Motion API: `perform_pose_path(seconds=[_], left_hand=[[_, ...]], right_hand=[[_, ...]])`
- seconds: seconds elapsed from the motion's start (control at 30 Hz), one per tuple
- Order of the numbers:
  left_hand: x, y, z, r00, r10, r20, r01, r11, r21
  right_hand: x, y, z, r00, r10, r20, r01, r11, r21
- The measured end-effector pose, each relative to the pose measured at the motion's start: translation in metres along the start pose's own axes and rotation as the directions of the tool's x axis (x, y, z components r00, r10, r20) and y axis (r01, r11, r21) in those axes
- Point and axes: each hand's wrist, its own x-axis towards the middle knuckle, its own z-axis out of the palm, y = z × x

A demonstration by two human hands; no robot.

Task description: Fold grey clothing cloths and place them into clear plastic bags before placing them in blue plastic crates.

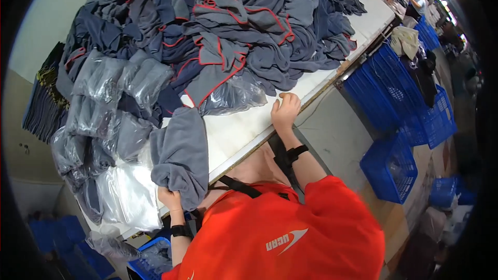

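Note:
My left hand (169, 199) grips the near end of a folded grey fleece cloth (183, 151), which hangs partly over the table's near edge. My right hand (286, 111) rests on the white table (233, 134) near its edge, fingers loosely curled, thumb apart, holding nothing. Just beyond it lies a clear plastic bag with grey cloth in it (233, 95). Left of the folded cloth is a stack of flat clear plastic bags (130, 198). Several bagged grey bundles (93, 116) are piled behind that stack.
A large heap of grey cloths (249, 19), some with red edging, covers the table's far part. Dark fringed textiles (44, 97) hang at the left. Blue plastic crates (389, 167) stand on the floor at right, another (153, 254) below left. A person (418, 2) is far off.

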Motion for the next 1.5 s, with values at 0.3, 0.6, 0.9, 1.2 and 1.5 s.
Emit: perform_pose_path(seconds=[0.3,0.6,0.9,1.2,1.5], left_hand=[[-0.020,-0.092,0.006,0.998,-0.062,0.028,0.057,0.987,0.148],[-0.001,-0.094,0.012,0.980,-0.042,0.194,0.035,0.999,0.037],[-0.024,-0.111,0.007,0.977,-0.106,0.183,0.104,0.994,0.017],[-0.033,-0.135,0.005,0.982,-0.126,0.143,0.137,0.988,-0.070],[-0.024,-0.161,0.023,0.982,-0.116,0.152,0.135,0.984,-0.120]], right_hand=[[0.012,-0.014,0.005,0.997,0.057,0.053,-0.055,0.998,-0.040],[0.020,-0.007,-0.006,0.987,0.095,0.132,-0.075,0.987,-0.144],[0.021,-0.010,0.000,0.975,0.097,0.198,-0.065,0.985,-0.162],[0.016,-0.004,0.006,0.976,0.092,0.197,-0.061,0.986,-0.157],[0.010,-0.002,0.005,0.981,0.069,0.181,-0.044,0.990,-0.135]])
